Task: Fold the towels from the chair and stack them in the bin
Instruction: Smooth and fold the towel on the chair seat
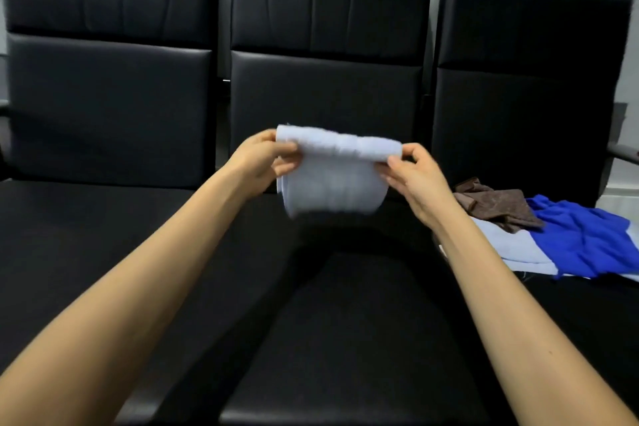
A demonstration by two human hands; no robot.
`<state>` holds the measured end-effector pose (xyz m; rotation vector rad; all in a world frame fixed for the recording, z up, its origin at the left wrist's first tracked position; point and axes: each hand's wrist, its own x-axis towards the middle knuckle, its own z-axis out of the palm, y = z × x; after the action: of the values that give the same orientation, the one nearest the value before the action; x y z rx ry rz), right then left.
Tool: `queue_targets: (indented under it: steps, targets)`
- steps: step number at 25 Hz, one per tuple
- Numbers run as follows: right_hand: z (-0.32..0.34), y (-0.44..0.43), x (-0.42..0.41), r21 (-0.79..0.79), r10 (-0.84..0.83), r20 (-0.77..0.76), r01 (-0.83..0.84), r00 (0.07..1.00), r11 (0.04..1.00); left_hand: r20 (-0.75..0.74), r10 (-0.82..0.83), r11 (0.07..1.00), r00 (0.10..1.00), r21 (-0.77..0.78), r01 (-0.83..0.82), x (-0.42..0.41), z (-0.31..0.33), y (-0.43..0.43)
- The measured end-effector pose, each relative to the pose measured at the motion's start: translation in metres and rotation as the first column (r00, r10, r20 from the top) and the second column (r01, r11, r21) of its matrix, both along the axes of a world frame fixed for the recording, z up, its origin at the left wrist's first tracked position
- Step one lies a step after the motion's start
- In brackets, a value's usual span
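The soft, light pale towel [333, 176] hangs in the air over the black chair [325, 287], the left hand [266, 162] and right hand [411, 176] pinching its top fold, so it looks floppy and best held by both ends.

Pale towel held up over the middle chair seat
The folded pale blue towel [333, 173] is pinched at its top corners by the left hand [264, 162] and right hand [413, 176]; brown [498, 202] and blue towels [584, 235] are heaped on the right chair [529, 79]

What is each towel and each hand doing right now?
pale blue towel: folded over, held up in the air.
left hand: pinches its top left corner.
right hand: pinches its top right corner.
brown towel: crumpled, on the right chair.
bright blue towel: crumpled beside it.
flat pale towel: under both.
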<state>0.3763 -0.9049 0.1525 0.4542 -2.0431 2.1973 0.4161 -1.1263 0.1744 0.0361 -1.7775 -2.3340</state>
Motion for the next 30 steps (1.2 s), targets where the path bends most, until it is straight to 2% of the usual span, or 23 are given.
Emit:
queue_targets:
  steps: [1, 3, 5, 6, 7, 8, 9, 10, 11, 13, 15, 17, 18, 19, 21, 22, 24, 26, 30]
  targets:
    - [0.001, 0.001, 0.002, -0.053, 0.012, -0.028, -0.013, 1.000, 0.998, -0.076, 0.019, 1.000, 0.997, -0.014, -0.020, 0.005, 0.004, 0.003]
    - [-0.013, 0.006, 0.007, -0.056, 0.051, 0.037, -0.049, 0.998, 0.997, -0.093, -0.012, 0.999, 0.996, -0.037, 0.008, 0.015, -0.014, 0.002]
    - [-0.042, 0.012, 0.012, 0.104, 0.081, 0.251, -0.110, 0.965, 0.988, 0.085, -0.128, 0.983, 0.988, -0.121, 0.138, 0.029, -0.060, -0.009]
    - [-0.057, 0.014, 0.015, 0.251, 0.074, 0.370, -0.176, 0.926, 0.952, 0.220, -0.189, 0.954, 0.957, -0.190, 0.232, 0.038, -0.085, -0.015]
    - [-0.070, 0.018, 0.019, 0.426, 0.047, 0.467, -0.271, 0.883, 0.863, 0.362, -0.210, 0.917, 0.908, -0.249, 0.312, 0.046, -0.106, -0.021]
    - [-0.081, 0.021, 0.023, 0.572, 0.015, 0.527, -0.368, 0.850, 0.733, 0.477, -0.187, 0.894, 0.859, -0.280, 0.350, 0.052, -0.120, -0.025]
    - [-0.087, 0.024, 0.027, 0.667, -0.007, 0.548, -0.432, 0.836, 0.607, 0.550, -0.137, 0.890, 0.824, -0.297, 0.346, 0.054, -0.127, -0.027]
    - [-0.089, 0.027, 0.030, 0.714, -0.007, 0.551, -0.468, 0.834, 0.520, 0.587, -0.080, 0.888, 0.805, -0.325, 0.326, 0.054, -0.128, -0.027]
    - [-0.088, 0.029, 0.033, 0.729, 0.004, 0.559, -0.493, 0.829, 0.475, 0.608, -0.012, 0.866, 0.794, -0.391, 0.312, 0.054, -0.125, -0.024]
    - [-0.080, 0.032, 0.039, 0.711, 0.039, 0.593, -0.546, 0.804, 0.443, 0.617, 0.096, 0.783, 0.781, -0.531, 0.323, 0.055, -0.117, -0.017]
    - [-0.075, 0.036, 0.044, 0.709, 0.040, 0.614, -0.573, 0.788, 0.411, 0.645, 0.114, 0.726, 0.756, -0.573, 0.380, 0.056, -0.113, -0.015]
    - [-0.072, 0.039, 0.049, 0.714, 0.000, 0.643, -0.599, 0.766, 0.362, 0.715, 0.104, 0.664, 0.692, -0.568, 0.487, 0.060, -0.108, -0.012]
    - [-0.071, 0.039, 0.049, 0.709, -0.022, 0.655, -0.605, 0.755, 0.362, 0.721, 0.125, 0.645, 0.682, -0.581, 0.497, 0.062, -0.104, -0.010]
    - [-0.071, 0.038, 0.049, 0.698, -0.051, 0.658, -0.583, 0.751, 0.416, 0.694, 0.162, 0.637, 0.702, -0.616, 0.462, 0.061, -0.103, -0.009]
    - [-0.073, 0.032, 0.044, 0.629, -0.130, 0.646, -0.429, 0.752, 0.648, 0.553, 0.254, 0.643, 0.794, -0.709, 0.289, 0.057, -0.107, -0.007]
    - [-0.075, 0.028, 0.041, 0.568, -0.154, 0.641, -0.329, 0.752, 0.755, 0.511, 0.266, 0.694, 0.818, -0.690, 0.205, 0.054, -0.110, -0.005]
    - [-0.080, 0.019, 0.037, 0.441, -0.155, 0.661, -0.213, 0.734, 0.872, 0.491, 0.250, 0.782, 0.835, -0.611, 0.125, 0.049, -0.117, 0.002]
    - [-0.085, 0.009, 0.038, 0.355, -0.129, 0.687, -0.175, 0.715, 0.918, 0.465, 0.271, 0.768, 0.843, -0.632, 0.102, 0.050, -0.117, 0.012]
    - [-0.096, 0.000, 0.041, 0.349, -0.152, 0.647, -0.113, 0.747, 0.930, 0.411, 0.296, 0.740, 0.862, -0.669, 0.065, 0.051, -0.123, 0.022]
